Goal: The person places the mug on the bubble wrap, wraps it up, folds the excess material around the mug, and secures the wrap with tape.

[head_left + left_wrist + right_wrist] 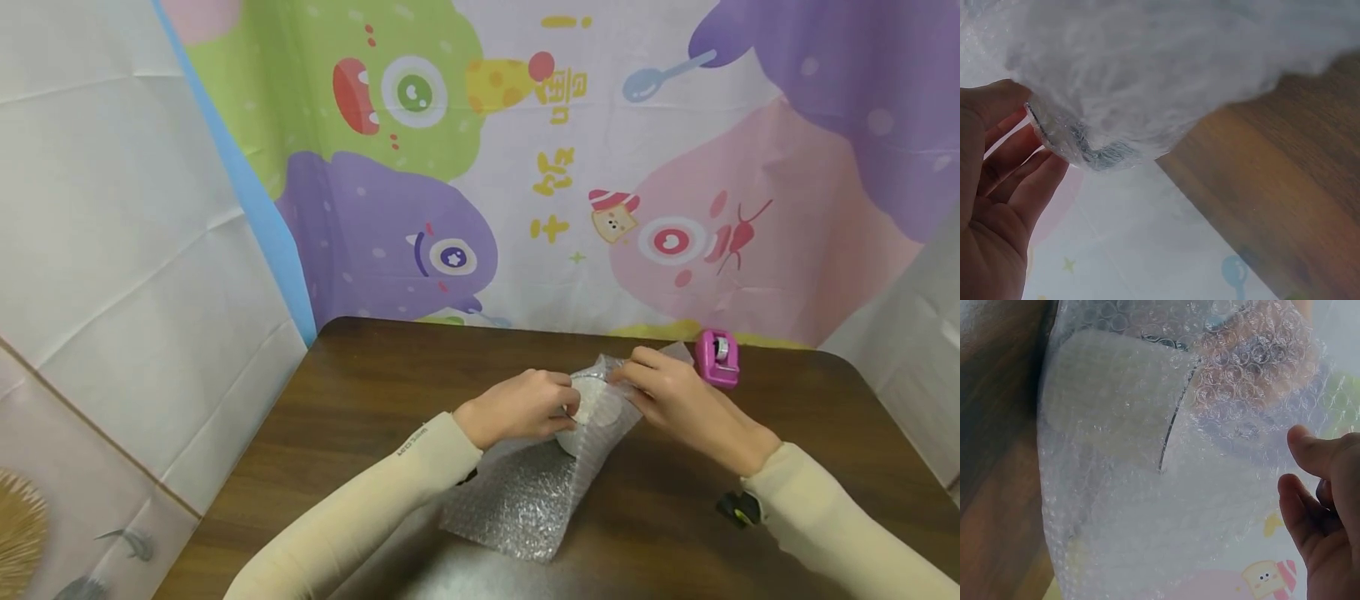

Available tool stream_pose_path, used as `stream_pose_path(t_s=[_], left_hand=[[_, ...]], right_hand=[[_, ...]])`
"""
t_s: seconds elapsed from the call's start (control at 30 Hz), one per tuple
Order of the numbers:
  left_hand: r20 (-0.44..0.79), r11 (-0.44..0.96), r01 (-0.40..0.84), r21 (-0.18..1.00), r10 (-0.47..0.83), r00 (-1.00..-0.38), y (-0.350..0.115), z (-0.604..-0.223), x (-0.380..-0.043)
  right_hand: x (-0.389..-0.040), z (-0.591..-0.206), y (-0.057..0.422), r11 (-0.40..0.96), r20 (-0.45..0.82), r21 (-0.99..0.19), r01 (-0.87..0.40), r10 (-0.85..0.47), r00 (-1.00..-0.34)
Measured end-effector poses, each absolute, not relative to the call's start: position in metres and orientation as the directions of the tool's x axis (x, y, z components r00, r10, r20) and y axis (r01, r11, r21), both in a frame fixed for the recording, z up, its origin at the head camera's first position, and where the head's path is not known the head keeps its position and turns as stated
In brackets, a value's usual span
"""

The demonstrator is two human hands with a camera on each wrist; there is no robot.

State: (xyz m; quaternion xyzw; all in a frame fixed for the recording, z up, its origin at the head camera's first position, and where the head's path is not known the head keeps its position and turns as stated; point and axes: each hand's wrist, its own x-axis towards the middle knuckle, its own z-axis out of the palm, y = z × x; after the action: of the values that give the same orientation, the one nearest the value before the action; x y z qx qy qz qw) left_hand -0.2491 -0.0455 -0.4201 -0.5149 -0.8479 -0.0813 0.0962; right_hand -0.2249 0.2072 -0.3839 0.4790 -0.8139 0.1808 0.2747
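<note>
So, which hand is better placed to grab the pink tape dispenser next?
Probably the right hand: it is nearer the tape dispenser. The left hand is farther off, pinching the white item in bubble wrap, so it could steady that.

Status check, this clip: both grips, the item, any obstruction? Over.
Left grip holding white cup near its rim; right grip at edge of bubble wrap, hold unclear. Cup partly covered by wrap. Pink tape dispenser nearby, not visibly blocking.
</note>
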Motion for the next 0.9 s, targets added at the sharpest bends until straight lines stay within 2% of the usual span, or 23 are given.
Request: stream_pose_path(t_s=[0.3,0.5,0.77,0.9], left_hand=[[0.243,0.459,0.888,0.034,0.858,-0.453,-0.046,-0.420,-0.250],[0.247,0.442,0.894,0.070,0.861,-0.445,-0.048,-0.420,-0.251],[0.249,0.377,0.896,0.236,0.868,-0.431,-0.054,-0.420,-0.257],[0.292,0.421,0.891,0.168,0.842,-0.453,-0.054,-0.424,-0.255]], right_hand=[[-0.222,-0.396,0.204,0.569,0.575,-0.106,-0.816,-0.634,-0.517],[-0.220,-0.407,0.202,0.562,0.543,-0.226,-0.795,-0.605,-0.582],[-0.216,-0.419,0.201,0.561,0.596,-0.260,-0.786,-0.548,-0.587],[-0.214,-0.427,0.201,0.542,0.617,-0.288,-0.789,-0.525,-0.586]])
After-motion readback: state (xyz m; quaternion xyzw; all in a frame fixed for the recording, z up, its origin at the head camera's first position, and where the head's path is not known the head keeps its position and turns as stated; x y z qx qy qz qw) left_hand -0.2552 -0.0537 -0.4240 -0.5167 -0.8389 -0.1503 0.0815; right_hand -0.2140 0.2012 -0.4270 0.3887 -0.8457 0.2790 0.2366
